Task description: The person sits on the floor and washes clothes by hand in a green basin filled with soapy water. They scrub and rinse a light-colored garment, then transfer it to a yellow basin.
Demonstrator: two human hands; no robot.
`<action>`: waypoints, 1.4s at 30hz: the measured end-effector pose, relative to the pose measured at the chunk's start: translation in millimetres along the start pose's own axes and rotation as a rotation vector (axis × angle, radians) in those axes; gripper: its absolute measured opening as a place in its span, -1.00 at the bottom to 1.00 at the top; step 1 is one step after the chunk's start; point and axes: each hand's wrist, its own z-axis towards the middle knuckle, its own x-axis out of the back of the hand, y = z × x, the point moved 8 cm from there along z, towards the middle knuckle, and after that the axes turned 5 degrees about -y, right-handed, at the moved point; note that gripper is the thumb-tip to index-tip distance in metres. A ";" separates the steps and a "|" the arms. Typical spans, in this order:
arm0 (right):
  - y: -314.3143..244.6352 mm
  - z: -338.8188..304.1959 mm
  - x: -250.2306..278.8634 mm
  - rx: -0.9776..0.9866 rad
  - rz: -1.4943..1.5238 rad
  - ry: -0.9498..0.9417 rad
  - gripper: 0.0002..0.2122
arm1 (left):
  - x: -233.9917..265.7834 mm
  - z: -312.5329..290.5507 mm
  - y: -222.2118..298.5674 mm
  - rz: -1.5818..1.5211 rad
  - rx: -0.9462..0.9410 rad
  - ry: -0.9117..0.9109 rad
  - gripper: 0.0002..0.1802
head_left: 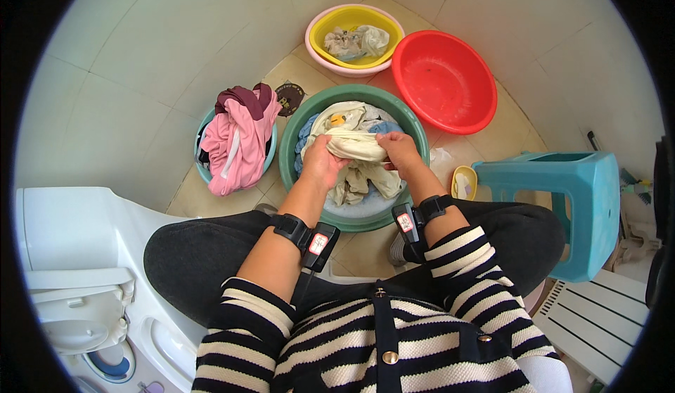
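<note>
In front of me a green basin point(415, 129) on the tiled floor holds soapy water and wet clothes. My left hand point(323, 162) and my right hand point(401, 152) are both closed on a cream-colored garment point(357, 145), stretched between them just above the basin. An orange-yellow print point(337, 120) shows on the cloth beyond my hands. Blue cloth point(304, 131) and beige cloth point(355, 185) lie around and below it, with suds point(351, 210) along the near side of the water. The lower part of the garment merges with the heap.
Pink and maroon clothes point(242, 140) fill a light blue basin point(273, 155) at left. Behind stand a yellow basin point(327, 24) with plastic bags and a red basin point(443, 84). Rightward are a small yellow soap dish point(474, 176) and a blue stool point(590, 203). A toilet point(140, 252) stands near left.
</note>
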 end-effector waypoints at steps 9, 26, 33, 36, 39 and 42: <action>-79.8 -40.0 -41.9 0.800 -0.655 -0.056 -0.86 | -5.9 0.3 4.6 0.181 -0.087 0.010 -0.62; -19.0 -21.0 -23.1 0.211 -1.259 0.249 -0.80 | -9.4 -15.5 -57.2 0.271 0.268 -0.114 -0.52; -30.9 -19.5 -27.1 0.208 -0.994 -0.085 -0.82 | 5.8 -5.5 -60.9 0.372 0.409 0.014 -0.43; -49.9 -39.1 -25.1 0.257 -0.987 -0.064 -0.84 | 7.7 7.2 -65.4 0.384 0.475 0.001 -0.42; -73.5 -64.3 -22.1 0.420 -0.947 -0.033 -0.85 | 14.1 25.5 -70.2 0.292 0.459 0.017 -0.48; -98.3 -87.8 -10.4 0.626 -0.813 -0.021 -0.87 | 18.1 45.3 -65.5 0.137 0.359 0.077 -0.53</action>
